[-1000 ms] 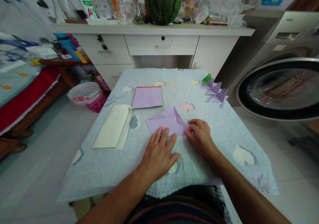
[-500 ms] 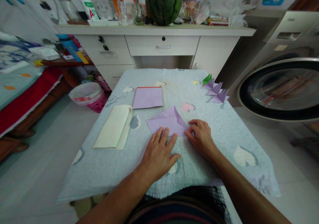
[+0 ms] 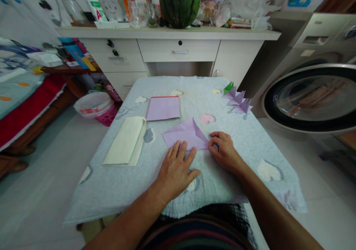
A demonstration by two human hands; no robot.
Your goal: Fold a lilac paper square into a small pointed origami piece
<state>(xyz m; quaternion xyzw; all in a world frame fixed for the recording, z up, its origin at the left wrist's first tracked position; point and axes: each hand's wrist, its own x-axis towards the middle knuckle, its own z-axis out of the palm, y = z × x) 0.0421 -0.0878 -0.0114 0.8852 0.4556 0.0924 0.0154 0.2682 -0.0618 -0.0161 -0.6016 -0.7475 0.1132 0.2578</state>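
Observation:
A sheet of purple origami paper [image 3: 185,133], partly folded with a raised point at its top, lies on the cloth in front of me. My left hand [image 3: 176,168] rests flat on its lower edge, fingers spread. At the paper's right corner my right hand [image 3: 224,150] pinches with thumb and index finger; the fingertips hide that corner. Beyond the sheet, to the left, sits a square stack of origami paper [image 3: 163,108], purple on top with a red edge showing. Folded purple paper cranes [image 3: 239,101] stand in a row at the far right, a green one [image 3: 228,88] behind them.
A folded cream cloth or paper [image 3: 125,140] lies left of my hands. The table wears a pale blue heart-patterned cloth [image 3: 111,194]. Past it stands a white cabinet [image 3: 200,49] bearing a cut watermelon [image 3: 180,10]. A washing machine [image 3: 311,46] is at right, a pink bin [image 3: 105,114] at left.
My right thumb and index finger have drawn closer together at the paper's right corner. The left hand stays flat on the sheet. The whole view has shifted slightly.

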